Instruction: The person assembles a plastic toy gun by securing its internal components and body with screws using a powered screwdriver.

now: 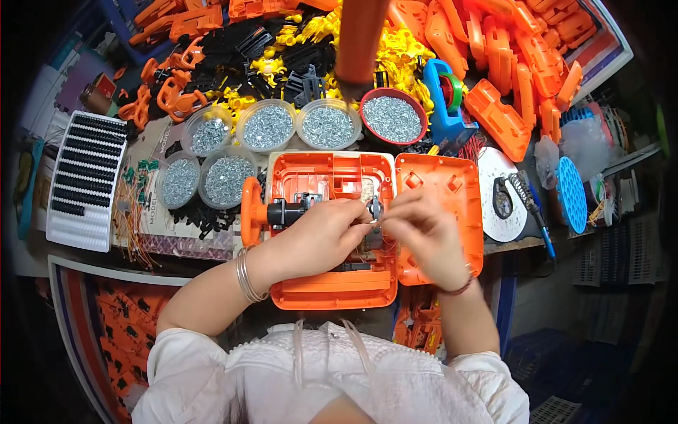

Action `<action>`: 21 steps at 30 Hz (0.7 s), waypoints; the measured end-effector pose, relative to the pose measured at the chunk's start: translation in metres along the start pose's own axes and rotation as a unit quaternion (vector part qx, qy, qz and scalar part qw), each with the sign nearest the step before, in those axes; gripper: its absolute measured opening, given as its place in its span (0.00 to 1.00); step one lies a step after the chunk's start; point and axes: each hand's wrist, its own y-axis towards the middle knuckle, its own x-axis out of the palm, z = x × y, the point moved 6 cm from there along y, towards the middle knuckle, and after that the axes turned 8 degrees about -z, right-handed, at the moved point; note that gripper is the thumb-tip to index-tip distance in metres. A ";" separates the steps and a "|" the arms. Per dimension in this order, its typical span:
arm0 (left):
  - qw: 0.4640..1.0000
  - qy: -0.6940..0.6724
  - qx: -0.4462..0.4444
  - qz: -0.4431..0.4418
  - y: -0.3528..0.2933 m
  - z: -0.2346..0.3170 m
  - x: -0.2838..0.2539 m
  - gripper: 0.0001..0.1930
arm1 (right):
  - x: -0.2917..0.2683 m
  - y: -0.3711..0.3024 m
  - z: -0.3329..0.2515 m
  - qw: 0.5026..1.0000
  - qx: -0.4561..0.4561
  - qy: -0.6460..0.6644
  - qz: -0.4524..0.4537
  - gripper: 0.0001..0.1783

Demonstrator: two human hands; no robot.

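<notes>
An opened orange plastic housing (335,302) lies before me, with a second orange shell (459,212) beside it on the right. A black cylindrical part (281,214) with an orange looped handle (251,220) sits across the housing's left side. My left hand (321,233) reaches over the housing, thumb and forefinger pinched at a small metallic and dark part (375,208). My right hand (425,230) is closed in a pinch close by, above the seam between the shells. Whatever its fingertips hold is too small to make out.
Several clear tubs (241,127) and a red bowl (425,119) of screws stand behind the housing. Left is a white tray (60,230) of black parts. Right are a blue tape dispenser (441,127) and a soldering iron (544,230). A blurred orange-red shaft (361,42) hangs overhead.
</notes>
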 end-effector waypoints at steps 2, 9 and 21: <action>0.993 -0.087 -0.060 -0.044 0.004 0.003 0.001 0.04 | 0.007 -0.004 0.004 0.997 -0.022 -0.066 0.026 0.05; 0.965 -0.213 -0.139 -0.058 -0.003 -0.005 0.010 0.03 | 0.014 -0.011 0.002 0.985 0.056 -0.113 0.114 0.11; 0.998 0.052 0.015 -0.019 -0.002 0.017 0.000 0.17 | 0.016 -0.006 0.002 0.976 0.012 -0.212 -0.053 0.08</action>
